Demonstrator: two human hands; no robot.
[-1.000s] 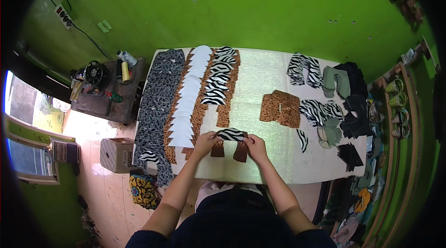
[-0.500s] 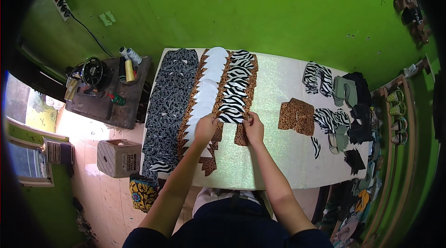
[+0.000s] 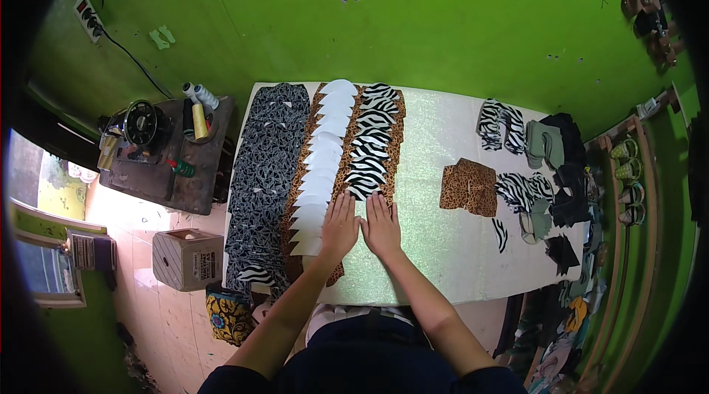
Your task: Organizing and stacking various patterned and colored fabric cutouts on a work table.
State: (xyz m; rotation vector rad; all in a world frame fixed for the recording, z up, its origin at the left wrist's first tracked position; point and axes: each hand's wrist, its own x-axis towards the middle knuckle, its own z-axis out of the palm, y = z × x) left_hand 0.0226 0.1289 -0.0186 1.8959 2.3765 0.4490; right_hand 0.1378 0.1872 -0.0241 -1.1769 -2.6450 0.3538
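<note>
A column of overlapping zebra-print pieces (image 3: 369, 146) lies on the pale table, with leopard-print pieces (image 3: 398, 128) showing along its edges. At the column's near end, my left hand (image 3: 340, 229) and my right hand (image 3: 380, 228) rest flat side by side, fingers stretched forward and thumbs nearly meeting. Their fingertips touch the lowest zebra piece and the leopard print beside it; part of that end is hidden under them. Left of this runs a column of overlapping white pieces (image 3: 323, 161) with rounded ends, on more leopard print. Black-and-grey patterned pieces (image 3: 268, 150) form the leftmost column.
To the right lie a leopard-print stack (image 3: 480, 191), zebra strips (image 3: 490, 124), green pieces (image 3: 544, 144) and black pieces (image 3: 570, 194). A small table (image 3: 173, 172) at left holds a black machine with a handwheel (image 3: 140, 122) and thread cones (image 3: 199, 128). A cardboard box (image 3: 177, 261) stands below.
Both hands have let go of the lowest zebra piece's sides, come closer together and flattened at the column's near end. The lowest piece now lies in line with the others.
</note>
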